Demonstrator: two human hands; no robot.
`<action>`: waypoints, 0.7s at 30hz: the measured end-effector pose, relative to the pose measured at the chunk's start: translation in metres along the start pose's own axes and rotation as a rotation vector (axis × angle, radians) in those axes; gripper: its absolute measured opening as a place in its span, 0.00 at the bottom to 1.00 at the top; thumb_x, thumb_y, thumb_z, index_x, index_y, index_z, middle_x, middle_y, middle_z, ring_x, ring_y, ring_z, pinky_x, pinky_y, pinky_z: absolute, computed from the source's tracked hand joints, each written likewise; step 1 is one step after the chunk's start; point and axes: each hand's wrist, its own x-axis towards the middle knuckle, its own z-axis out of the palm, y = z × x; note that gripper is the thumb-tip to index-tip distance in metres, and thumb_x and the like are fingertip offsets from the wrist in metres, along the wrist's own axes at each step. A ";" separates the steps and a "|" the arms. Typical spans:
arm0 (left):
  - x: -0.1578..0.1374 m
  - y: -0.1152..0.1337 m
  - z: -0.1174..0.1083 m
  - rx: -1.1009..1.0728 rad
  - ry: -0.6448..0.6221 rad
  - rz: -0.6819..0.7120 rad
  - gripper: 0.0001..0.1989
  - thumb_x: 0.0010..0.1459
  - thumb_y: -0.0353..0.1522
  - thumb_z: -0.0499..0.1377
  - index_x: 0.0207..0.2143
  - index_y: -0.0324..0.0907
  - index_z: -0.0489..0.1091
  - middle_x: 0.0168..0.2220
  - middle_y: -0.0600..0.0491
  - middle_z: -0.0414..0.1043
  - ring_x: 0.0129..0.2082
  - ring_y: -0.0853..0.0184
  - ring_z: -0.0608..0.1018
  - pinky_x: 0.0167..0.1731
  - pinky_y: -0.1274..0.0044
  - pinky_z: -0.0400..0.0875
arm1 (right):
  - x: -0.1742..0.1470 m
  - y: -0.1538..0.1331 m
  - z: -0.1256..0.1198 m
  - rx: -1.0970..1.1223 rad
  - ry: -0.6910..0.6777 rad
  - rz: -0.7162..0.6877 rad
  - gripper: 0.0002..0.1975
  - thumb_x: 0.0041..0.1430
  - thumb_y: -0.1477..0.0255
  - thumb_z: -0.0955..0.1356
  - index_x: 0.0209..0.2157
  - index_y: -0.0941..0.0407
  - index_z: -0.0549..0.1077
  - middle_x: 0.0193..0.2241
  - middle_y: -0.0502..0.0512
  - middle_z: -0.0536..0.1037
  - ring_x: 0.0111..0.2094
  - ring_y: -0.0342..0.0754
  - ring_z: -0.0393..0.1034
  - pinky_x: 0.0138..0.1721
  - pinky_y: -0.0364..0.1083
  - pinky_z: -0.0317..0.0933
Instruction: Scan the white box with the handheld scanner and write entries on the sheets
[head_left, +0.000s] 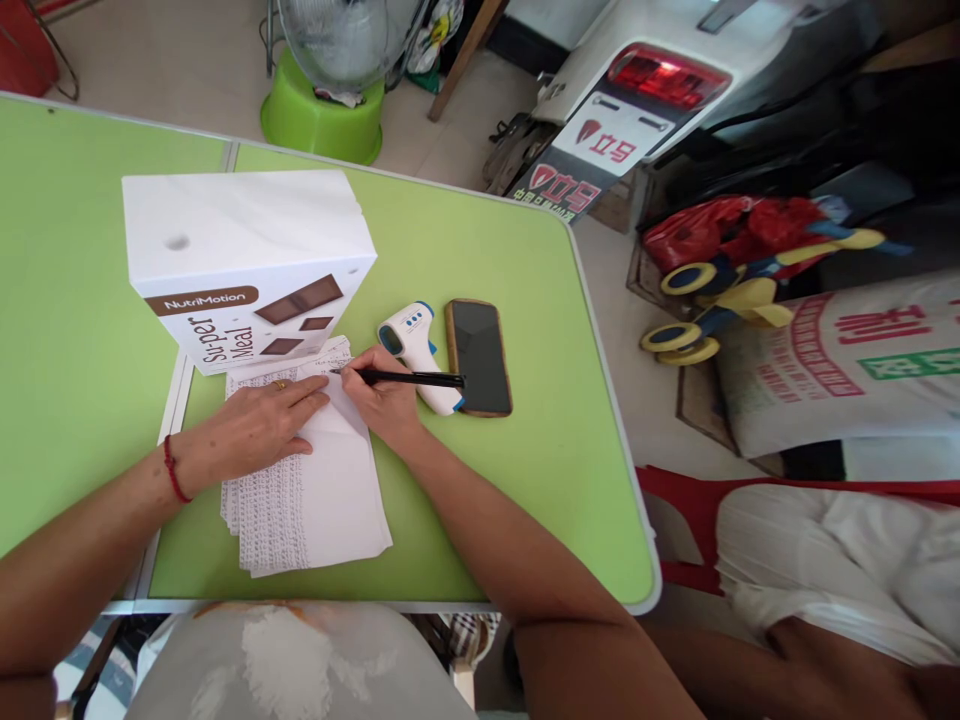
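My right hand (381, 397) grips a black pen (411, 379), its tip down at the top part of a handwritten paper (341, 500). Rows of writing cover the left side of the stacked sheets; the right side is blank. Flat on the paper lies my left hand (266, 425), fingers stretched out and close to the pen tip. A white box (247, 225) with brown "NutriMotion" print stands just behind the paper. Beyond my right hand lie a white and blue infrared thermometer (409, 335), partly covered by hand and pen, and a dark phone (480, 355) in a brown case.
The green table (525, 480) has a pale raised edge and a seam on the left. Behind it, a fan (337, 40) rests on a green stool (322, 115). To the right are a motor scooter (637, 90), a printed sack (847, 360) and a seated person (825, 570).
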 end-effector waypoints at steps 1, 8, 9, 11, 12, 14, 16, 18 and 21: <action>0.000 0.000 0.000 -0.004 0.007 0.002 0.26 0.58 0.34 0.61 0.57 0.38 0.60 0.63 0.43 0.55 0.49 0.55 0.74 0.37 0.70 0.74 | 0.000 0.000 0.000 0.003 -0.003 -0.002 0.06 0.48 0.74 0.64 0.20 0.53 0.64 0.18 0.44 0.66 0.23 0.41 0.61 0.26 0.43 0.58; 0.000 0.001 0.001 -0.021 0.026 0.004 0.27 0.57 0.34 0.62 0.57 0.37 0.60 0.62 0.43 0.56 0.49 0.55 0.75 0.36 0.69 0.74 | -0.001 0.000 0.000 -0.011 -0.020 0.009 0.06 0.48 0.74 0.65 0.21 0.53 0.64 0.18 0.45 0.66 0.23 0.41 0.60 0.25 0.43 0.57; 0.000 0.001 0.001 -0.022 0.022 0.002 0.27 0.57 0.34 0.62 0.57 0.37 0.60 0.62 0.43 0.56 0.49 0.55 0.75 0.36 0.69 0.74 | -0.001 0.000 0.000 -0.013 -0.018 0.007 0.06 0.49 0.74 0.64 0.21 0.53 0.64 0.18 0.45 0.66 0.23 0.41 0.60 0.25 0.43 0.57; 0.000 0.001 0.000 -0.022 0.017 0.002 0.27 0.57 0.34 0.62 0.57 0.37 0.59 0.62 0.43 0.56 0.49 0.55 0.74 0.37 0.69 0.74 | -0.001 0.000 0.000 -0.015 -0.020 0.004 0.06 0.49 0.74 0.64 0.21 0.53 0.64 0.18 0.45 0.66 0.23 0.41 0.60 0.26 0.43 0.57; 0.000 0.001 0.000 -0.021 0.017 0.001 0.27 0.57 0.34 0.62 0.57 0.38 0.59 0.62 0.43 0.56 0.49 0.55 0.74 0.37 0.69 0.74 | -0.001 0.000 0.000 -0.014 -0.023 0.004 0.06 0.49 0.74 0.64 0.21 0.53 0.64 0.18 0.45 0.66 0.23 0.41 0.60 0.26 0.43 0.57; 0.000 0.001 0.000 -0.021 0.017 -0.001 0.27 0.57 0.34 0.62 0.57 0.38 0.59 0.62 0.43 0.56 0.49 0.55 0.74 0.37 0.69 0.74 | -0.001 0.000 0.000 -0.007 -0.026 0.004 0.06 0.49 0.74 0.64 0.21 0.53 0.63 0.18 0.44 0.66 0.23 0.41 0.60 0.25 0.43 0.57; 0.000 0.000 0.000 -0.021 0.019 0.000 0.27 0.57 0.34 0.62 0.57 0.38 0.60 0.62 0.43 0.56 0.49 0.56 0.74 0.37 0.70 0.74 | -0.001 -0.001 0.000 -0.003 -0.022 -0.003 0.06 0.48 0.74 0.64 0.21 0.53 0.63 0.18 0.44 0.65 0.22 0.41 0.60 0.25 0.43 0.57; 0.000 0.000 0.001 -0.016 0.024 0.003 0.27 0.57 0.34 0.62 0.57 0.38 0.60 0.62 0.43 0.56 0.49 0.56 0.74 0.36 0.71 0.74 | 0.000 -0.001 -0.001 -0.005 -0.022 -0.005 0.06 0.48 0.75 0.64 0.20 0.53 0.63 0.18 0.44 0.65 0.22 0.41 0.59 0.25 0.43 0.56; 0.001 0.000 0.001 -0.008 0.028 0.005 0.27 0.58 0.34 0.62 0.57 0.38 0.60 0.62 0.43 0.56 0.49 0.56 0.74 0.36 0.71 0.74 | 0.000 -0.001 -0.001 -0.001 -0.037 0.011 0.06 0.48 0.75 0.64 0.20 0.53 0.63 0.18 0.44 0.66 0.22 0.41 0.60 0.25 0.43 0.56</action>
